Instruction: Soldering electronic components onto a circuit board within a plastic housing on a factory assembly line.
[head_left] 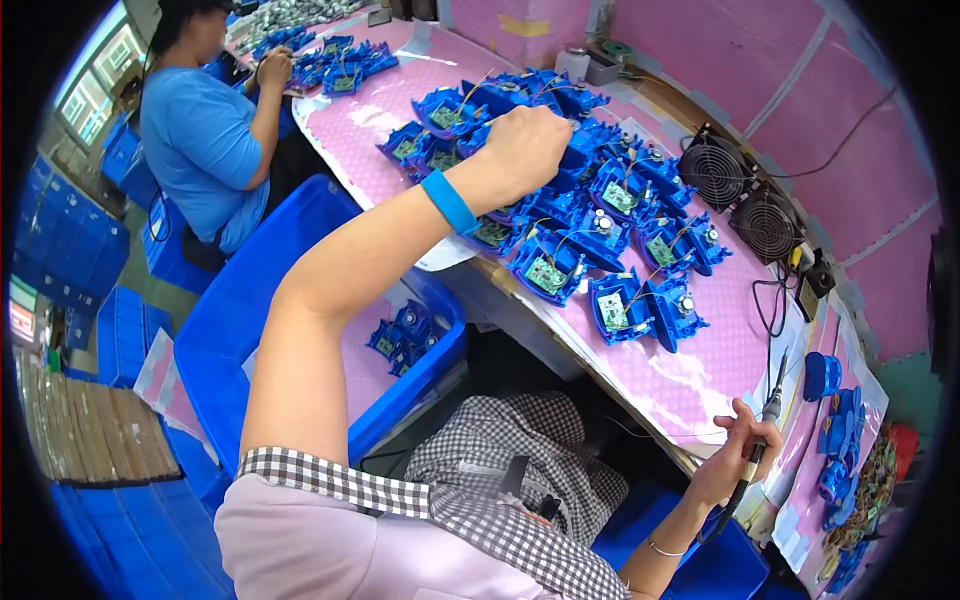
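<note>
L hand [525,145] is over the cluster of blue shells [585,215], back of hand up, fingers bent down; tips hidden, so can't tell if they're gripping a shell or just resting. Blue wristband [450,203] just behind on that wrist.

R hand [745,450] is well apart, lower R, at the near edge of the pink tabletop [665,375]. Its fingers are wrapped round a soldering iron [760,437], metal tip pointing up & away above them. Thin wire [650,435] runs L from near these fingers.

Shells sit under & all around the L fingers, most spread to the R & nearer the body, many w/ green circuit boards [612,310], thin wires & round silver parts. Two black fans [715,172] stand R of the L fingers, past the shells; white bottle [572,65] just beyond them.

R of the R fingers: more blue pcs [840,440] & a tangle of wires [860,505].

Below L of the L fingers, under the forearm: big blue bin [225,320] w/ a few units [403,338] inside. Farther up L, a co-worker [205,140] in blue, one hand [275,68] near other blue shells.
</note>
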